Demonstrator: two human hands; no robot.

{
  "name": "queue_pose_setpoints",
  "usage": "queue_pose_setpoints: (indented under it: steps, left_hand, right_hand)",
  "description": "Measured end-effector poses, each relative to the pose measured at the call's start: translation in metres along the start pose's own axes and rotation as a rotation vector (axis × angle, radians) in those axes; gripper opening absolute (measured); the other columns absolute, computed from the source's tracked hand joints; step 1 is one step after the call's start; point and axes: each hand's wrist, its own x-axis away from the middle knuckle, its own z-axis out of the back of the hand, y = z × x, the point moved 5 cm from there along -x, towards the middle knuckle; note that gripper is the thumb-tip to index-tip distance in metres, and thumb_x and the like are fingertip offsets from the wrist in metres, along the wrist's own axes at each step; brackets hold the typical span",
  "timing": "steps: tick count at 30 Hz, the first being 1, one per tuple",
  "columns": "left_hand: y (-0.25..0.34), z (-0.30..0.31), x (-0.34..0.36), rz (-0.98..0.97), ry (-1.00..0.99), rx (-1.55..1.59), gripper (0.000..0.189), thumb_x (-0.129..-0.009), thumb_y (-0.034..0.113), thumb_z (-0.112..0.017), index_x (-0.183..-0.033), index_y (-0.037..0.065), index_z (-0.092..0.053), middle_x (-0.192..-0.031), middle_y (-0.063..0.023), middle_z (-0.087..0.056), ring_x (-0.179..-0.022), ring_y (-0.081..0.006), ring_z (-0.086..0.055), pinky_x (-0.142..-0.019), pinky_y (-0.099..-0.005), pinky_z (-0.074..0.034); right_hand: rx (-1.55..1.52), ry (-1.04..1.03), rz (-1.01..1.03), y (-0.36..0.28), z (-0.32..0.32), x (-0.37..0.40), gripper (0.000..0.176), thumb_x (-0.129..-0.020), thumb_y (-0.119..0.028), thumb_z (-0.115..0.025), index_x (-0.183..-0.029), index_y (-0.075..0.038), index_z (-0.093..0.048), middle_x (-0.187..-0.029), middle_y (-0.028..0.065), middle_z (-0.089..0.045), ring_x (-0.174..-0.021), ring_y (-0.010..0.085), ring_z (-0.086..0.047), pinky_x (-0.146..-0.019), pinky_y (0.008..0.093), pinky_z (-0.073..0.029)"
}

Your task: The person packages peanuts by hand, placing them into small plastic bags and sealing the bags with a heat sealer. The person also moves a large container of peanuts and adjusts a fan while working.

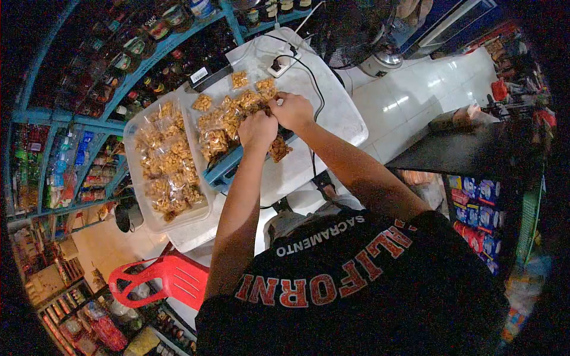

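My left hand (258, 129) is closed, knuckles up, over the far end of a long blue device (228, 169) that looks like a bag sealer. Beside it, my right hand (293, 111) is closed in a pinch. Between and below the two hands shows a clear plastic snack packet (279, 149) with brown contents, and both hands seem to grip its edge; the exact hold is hidden by my fingers. Just beyond the device, several filled snack packets (222, 118) are heaped on the white table (344, 118).
A clear plastic tub (199, 204) full of similar packets stands at the table's left. A power strip (282, 65) with a black cord lies at the back. A red plastic chair (166, 279) is at lower left. Blue shelves (127, 89) with jars and a fan (344, 35) stand behind.
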Motion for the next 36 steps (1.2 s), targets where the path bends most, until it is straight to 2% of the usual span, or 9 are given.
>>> queue_pose_setpoints:
  steps: [3, 6, 11, 19, 21, 23, 30, 32, 36]
  left_hand:
    - [-0.001, -0.002, -0.001, 0.018, 0.001, 0.012, 0.040, -0.078, 0.029, -0.034, -0.093, 0.004, -0.060, -0.097, -0.0188, -0.058, -0.092, -0.0331, -0.055, -0.082, -0.0412, -0.041]
    - [-0.002, -0.004, -0.004, -0.017, 0.033, -0.013, 0.040, -0.078, 0.030, -0.033, -0.093, 0.005, -0.061, -0.096, -0.0188, -0.059, -0.092, -0.0331, -0.055, -0.082, -0.0413, -0.041]
    - [0.003, 0.006, 0.004, 0.032, 0.039, 0.031, 0.039, -0.077, 0.030, -0.034, -0.092, 0.006, -0.061, -0.096, -0.0188, -0.059, -0.092, -0.0333, -0.056, -0.082, -0.0412, -0.042]
    - [0.000, 0.004, 0.003, 0.074, 0.026, 0.048, 0.039, -0.077, 0.030, -0.035, -0.092, 0.005, -0.061, -0.098, -0.0191, -0.058, -0.092, -0.0337, -0.055, -0.082, -0.0416, -0.041]
    - [0.000, 0.001, 0.000, 0.011, 0.038, 0.006, 0.039, -0.076, 0.030, -0.035, -0.093, 0.005, -0.061, -0.099, -0.0198, -0.057, -0.093, -0.0342, -0.055, -0.082, -0.0416, -0.041]
    - [0.000, 0.002, 0.001, 0.033, 0.031, 0.023, 0.039, -0.076, 0.029, -0.035, -0.093, 0.005, -0.061, -0.098, -0.0200, -0.057, -0.093, -0.0345, -0.055, -0.082, -0.0418, -0.041]
    - [0.003, 0.011, 0.008, 0.065, 0.008, 0.084, 0.039, -0.075, 0.028, -0.036, -0.093, 0.004, -0.060, -0.097, -0.0201, -0.058, -0.093, -0.0351, -0.055, -0.083, -0.0428, -0.040]
    - [0.003, 0.010, 0.007, 0.064, 0.024, 0.074, 0.038, -0.075, 0.028, -0.036, -0.093, 0.005, -0.061, -0.097, -0.0200, -0.058, -0.093, -0.0351, -0.055, -0.082, -0.0428, -0.040]
    - [0.000, 0.000, 0.000, -0.008, 0.071, 0.000, 0.038, -0.075, 0.028, -0.036, -0.093, 0.005, -0.061, -0.097, -0.0195, -0.058, -0.093, -0.0346, -0.054, -0.082, -0.0426, -0.040]
  right_hand:
    - [-0.001, -0.010, -0.013, 0.000, 0.002, 0.001, 0.035, -0.075, -0.040, -0.043, -0.092, -0.015, -0.062, -0.086, 0.0158, -0.061, -0.082, 0.0334, -0.057, -0.074, 0.0398, -0.046]
    - [-0.032, -0.014, 0.016, -0.005, 0.011, 0.006, 0.050, -0.077, -0.050, -0.041, -0.086, -0.006, -0.063, -0.087, 0.0197, -0.061, -0.083, 0.0333, -0.059, -0.074, 0.0403, -0.046]
    - [-0.077, -0.021, -0.001, -0.008, 0.016, 0.008, 0.034, -0.075, -0.039, -0.044, -0.093, -0.016, -0.062, -0.086, 0.0165, -0.061, -0.083, 0.0331, -0.057, -0.075, 0.0396, -0.045]
    - [-0.080, -0.011, -0.006, -0.008, 0.017, 0.008, 0.034, -0.074, -0.040, -0.046, -0.092, -0.017, -0.063, -0.082, 0.0168, -0.061, -0.080, 0.0330, -0.059, -0.072, 0.0400, -0.047]
    - [-0.078, -0.013, -0.011, -0.008, 0.018, 0.009, 0.034, -0.074, -0.040, -0.046, -0.092, -0.017, -0.063, -0.081, 0.0165, -0.061, -0.079, 0.0329, -0.059, -0.072, 0.0399, -0.047]
    - [-0.108, 0.014, 0.004, -0.008, 0.019, 0.010, 0.043, -0.077, -0.045, -0.042, -0.086, -0.008, -0.063, -0.081, 0.0190, -0.061, -0.078, 0.0336, -0.059, -0.070, 0.0415, -0.047]
    - [-0.080, 0.009, -0.013, -0.004, 0.009, 0.004, 0.051, -0.076, -0.050, -0.043, -0.085, -0.003, -0.062, -0.083, 0.0201, -0.061, -0.080, 0.0337, -0.059, -0.072, 0.0412, -0.047]
    - [-0.046, -0.009, -0.044, -0.003, 0.010, 0.004, 0.033, -0.073, -0.041, -0.046, -0.089, -0.017, -0.063, -0.080, 0.0167, -0.061, -0.078, 0.0325, -0.059, -0.070, 0.0404, -0.047]
    - [-0.028, 0.044, -0.002, -0.002, 0.006, 0.002, 0.033, -0.073, -0.040, -0.046, -0.089, -0.017, -0.063, -0.079, 0.0164, -0.062, -0.077, 0.0328, -0.059, -0.069, 0.0404, -0.048]
